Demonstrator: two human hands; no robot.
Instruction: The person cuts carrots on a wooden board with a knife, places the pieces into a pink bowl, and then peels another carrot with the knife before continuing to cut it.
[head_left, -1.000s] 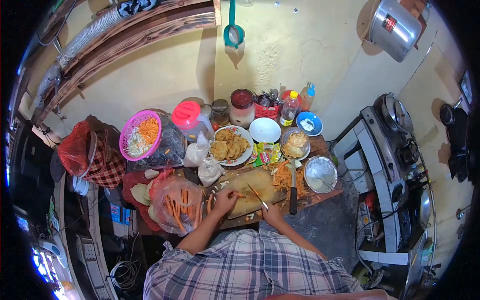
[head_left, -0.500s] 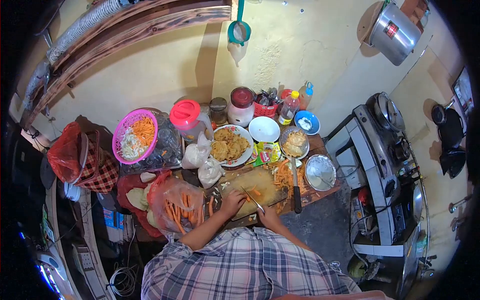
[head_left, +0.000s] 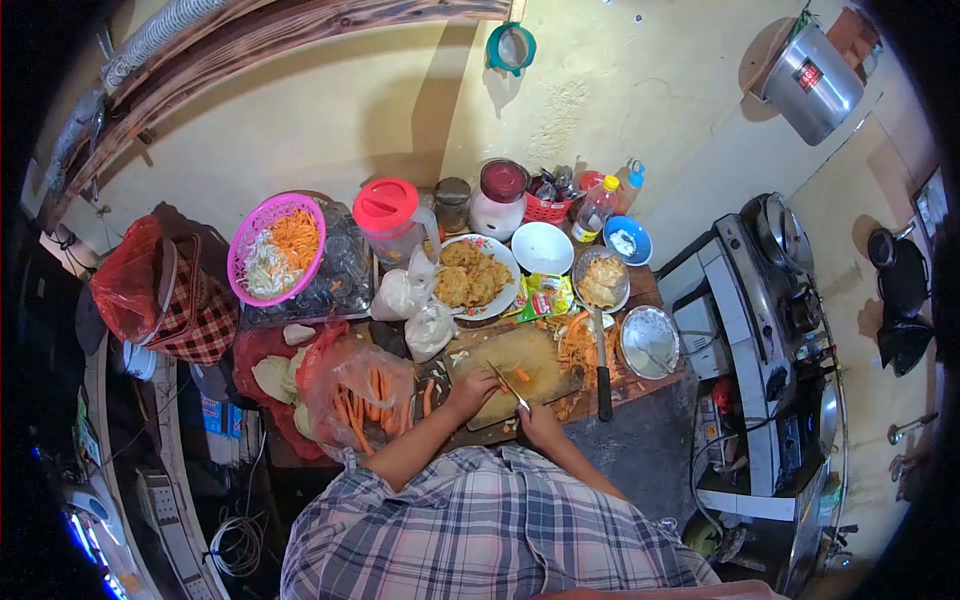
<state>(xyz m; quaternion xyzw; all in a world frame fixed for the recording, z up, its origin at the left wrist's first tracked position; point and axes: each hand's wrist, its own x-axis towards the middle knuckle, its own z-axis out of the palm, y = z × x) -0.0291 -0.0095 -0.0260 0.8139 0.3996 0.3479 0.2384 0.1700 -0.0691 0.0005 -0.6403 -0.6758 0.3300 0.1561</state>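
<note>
Clear bag (head_left: 340,362): near the front edge of the table (head_left: 637,392), left of middle; thin, limp plastic, best lifted by a gathered top; whole orange carrots (head_left: 348,418) show inside, likely stiff and firm.
Left hand (head_left: 471,392): fingers bunched low over the board, just beside the blade; I cannot tell whether they pinch anything.
Cutting board (head_left: 500,350): along the front edge, right of middle; probably heavy and steady, easiest held by its sides; pale, worn wood.
Small knife (head_left: 508,384): aslant over the board; likely light, stiff and sharp, so only the handle suits gripping; narrow blade.
Carrot bit (head_left: 522,376): on the board, right of the blade; probably light, crisp, perhaps slippery; bright orange.
Right hand (head_left: 541,424): closed around the small knife's handle.
</note>
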